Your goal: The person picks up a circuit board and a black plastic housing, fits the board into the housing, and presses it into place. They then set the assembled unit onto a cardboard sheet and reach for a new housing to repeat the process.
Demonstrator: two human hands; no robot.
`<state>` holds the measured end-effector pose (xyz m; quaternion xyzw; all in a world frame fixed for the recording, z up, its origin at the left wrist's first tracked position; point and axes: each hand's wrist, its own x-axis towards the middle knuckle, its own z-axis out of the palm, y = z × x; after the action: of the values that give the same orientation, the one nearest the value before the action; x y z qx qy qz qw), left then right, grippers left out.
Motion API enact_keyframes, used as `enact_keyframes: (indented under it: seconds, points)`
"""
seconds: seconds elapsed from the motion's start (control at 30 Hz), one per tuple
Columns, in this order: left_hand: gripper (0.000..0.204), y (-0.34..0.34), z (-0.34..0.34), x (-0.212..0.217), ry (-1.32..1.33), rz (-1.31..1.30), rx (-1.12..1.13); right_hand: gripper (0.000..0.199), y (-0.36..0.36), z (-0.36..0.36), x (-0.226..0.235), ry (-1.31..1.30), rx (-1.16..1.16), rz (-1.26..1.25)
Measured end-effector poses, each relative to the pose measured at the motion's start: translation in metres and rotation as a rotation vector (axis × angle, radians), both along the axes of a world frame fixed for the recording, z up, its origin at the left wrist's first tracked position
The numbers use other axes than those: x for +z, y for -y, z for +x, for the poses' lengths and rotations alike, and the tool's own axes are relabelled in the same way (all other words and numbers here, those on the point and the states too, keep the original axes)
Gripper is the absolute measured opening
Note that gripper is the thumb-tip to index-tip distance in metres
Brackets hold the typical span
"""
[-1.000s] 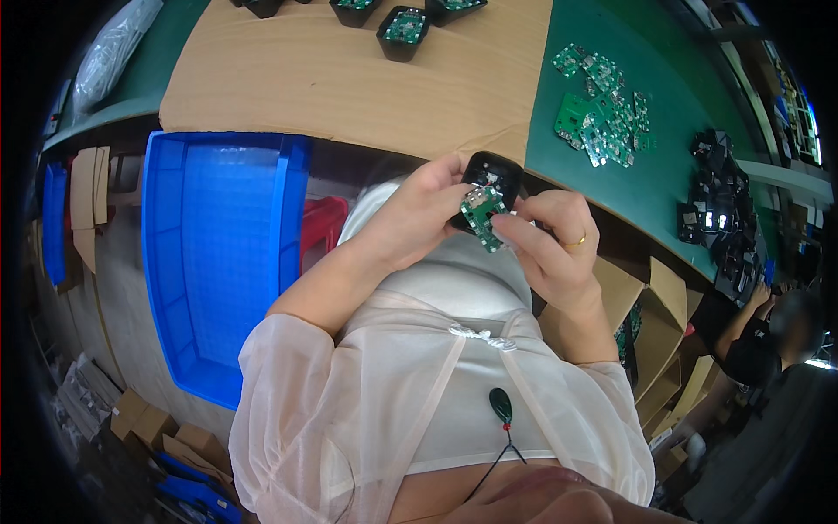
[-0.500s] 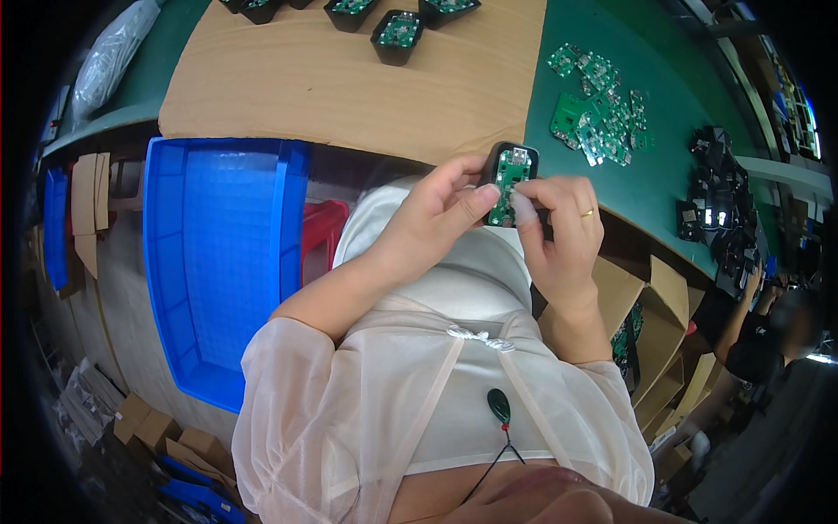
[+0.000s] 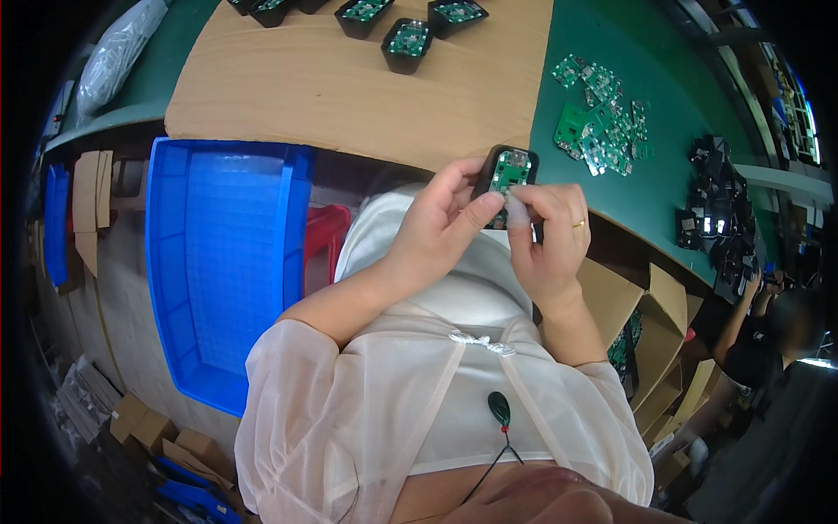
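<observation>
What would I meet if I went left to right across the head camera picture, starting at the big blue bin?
Big blue bin → red stool → left hand → held green board → right hand → loose green boards → heap of black parts.

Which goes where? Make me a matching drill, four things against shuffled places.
1. held circuit board
2. bin
3. pile of loose circuit boards
4. pendant

A. on green tabletop, right of cardboard sheet
B. on person's chest
C. in black housing, between left hand and right hand
D. at person's left

Pairs: 1-C, 2-D, 3-A, 4-B
</observation>
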<state>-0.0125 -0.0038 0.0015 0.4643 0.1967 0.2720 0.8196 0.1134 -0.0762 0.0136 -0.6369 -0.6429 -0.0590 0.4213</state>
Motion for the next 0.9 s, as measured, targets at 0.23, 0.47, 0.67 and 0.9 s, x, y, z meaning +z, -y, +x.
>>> enact_keyframes:
  seconds: [0.23, 0.47, 0.67, 0.9]
  points:
    - [0.037, 0.001, 0.000, -0.002, 0.050, -0.035, 0.079, 0.026, -0.002, 0.003, 0.005, 0.038, 0.017, -0.060]
    - [0.036, 0.003, -0.001, -0.003, 0.076, 0.031, 0.095, 0.031, -0.002, 0.005, 0.005, 0.050, 0.050, -0.041]
    - [0.035, 0.003, 0.001, 0.001, 0.096, 0.066, 0.095, 0.034, -0.006, 0.005, 0.002, 0.104, 0.100, 0.002]
    - [0.032, -0.008, -0.002, 0.006, 0.130, 0.016, 0.241, 0.035, -0.015, -0.010, -0.002, -0.492, 0.147, 0.036]
